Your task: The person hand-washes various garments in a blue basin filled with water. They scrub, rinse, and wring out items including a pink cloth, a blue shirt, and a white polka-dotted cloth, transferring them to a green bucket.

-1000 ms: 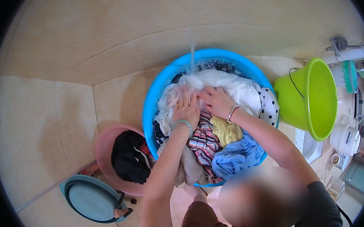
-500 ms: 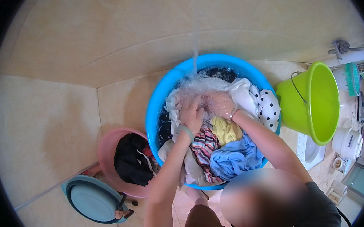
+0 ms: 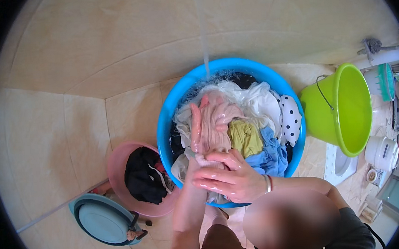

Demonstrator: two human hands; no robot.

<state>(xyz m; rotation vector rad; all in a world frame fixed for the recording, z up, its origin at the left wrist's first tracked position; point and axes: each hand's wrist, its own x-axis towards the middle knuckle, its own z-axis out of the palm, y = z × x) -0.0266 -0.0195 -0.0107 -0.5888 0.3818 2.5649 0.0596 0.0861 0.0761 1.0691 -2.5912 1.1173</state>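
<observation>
A wet pale pink garment (image 3: pixel 215 123) is draped over my left hand (image 3: pixel 196 127), which lies palm up with stretched fingers, partly hidden by the sheer cloth. My right hand (image 3: pixel 233 177) reaches across my left wrist, its thumb and fingers around the gathered lower end of the garment. Both hands are over a large blue basin (image 3: pixel 165 113) full of wet laundry. Beside the garment lie white cloth (image 3: pixel 263 104), a yellow cloth (image 3: pixel 245 137), a blue cloth (image 3: pixel 271 159) and a white cloth with black dots (image 3: pixel 291 120).
A thin water stream (image 3: pixel 204 45) falls into the basin's far side. Left stands a pink tub (image 3: pixel 117 176) holding dark clothes (image 3: pixel 143 174), with a teal basin (image 3: pixel 102 221) in front. A lime-green bucket (image 3: pixel 321 106) stands right, near a white squat toilet (image 3: pixel 339 165). Tiled walls enclose the far side.
Both hands have come up out of the foaming water. The pink garment now covers my left hand, and my right hand has moved back toward me onto the left wrist.
</observation>
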